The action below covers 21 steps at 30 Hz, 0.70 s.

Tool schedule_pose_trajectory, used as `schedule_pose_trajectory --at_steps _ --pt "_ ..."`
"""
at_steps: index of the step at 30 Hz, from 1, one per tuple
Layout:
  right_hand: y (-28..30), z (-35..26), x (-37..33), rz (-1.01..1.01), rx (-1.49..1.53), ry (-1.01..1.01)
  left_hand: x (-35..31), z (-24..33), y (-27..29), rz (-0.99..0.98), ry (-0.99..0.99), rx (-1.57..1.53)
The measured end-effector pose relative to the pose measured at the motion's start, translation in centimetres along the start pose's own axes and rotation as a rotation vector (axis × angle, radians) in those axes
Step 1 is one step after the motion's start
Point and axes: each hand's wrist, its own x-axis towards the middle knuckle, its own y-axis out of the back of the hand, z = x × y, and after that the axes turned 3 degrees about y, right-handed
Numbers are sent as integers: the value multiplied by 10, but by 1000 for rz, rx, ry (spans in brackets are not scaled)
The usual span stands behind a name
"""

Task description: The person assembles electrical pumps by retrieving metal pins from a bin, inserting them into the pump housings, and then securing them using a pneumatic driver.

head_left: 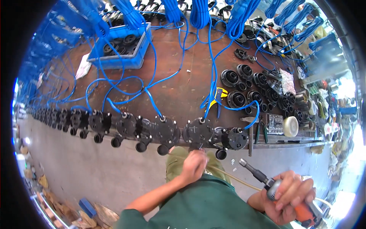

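My left hand [194, 166] is closed, its fingertips at the lower edge of a round black motor housing [198, 131]. They cover the spot where the neighbouring housings show a ring-shaped outlet [163, 149]; what they pinch is hidden. In my right hand [291, 192] is an orange and grey power screwdriver [305, 213], its socket tip [244, 163] pointing up and left, apart from the housings. A pale air hose [244, 182] runs from near my left hand toward the tool. To the right sits another black housing [237, 138].
A row of similar black housings [100, 121] with blue cables lines the table's near edge. Beyond are yellow pliers [219, 95], black round parts [236, 99] and a blue crate [137, 61]. A hammer [250, 141] and tape roll [291, 126] lie at right. Blue cable bundles [200, 13] hang overhead.
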Motion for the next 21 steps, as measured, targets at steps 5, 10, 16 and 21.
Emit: schedule_pose_trajectory --at_steps 5,10,16,21 --pt "31 19 -20 -112 48 -246 -14 -70 -93 355 1202 -1611" --pt "37 44 -47 -128 111 -437 -12 -105 -133 595 844 -1946" --pt "39 85 -67 -304 108 -470 -22 -104 -152 775 767 -2040" --pt "33 105 -75 -263 -9 -533 -17 -102 -154 791 713 -2005"
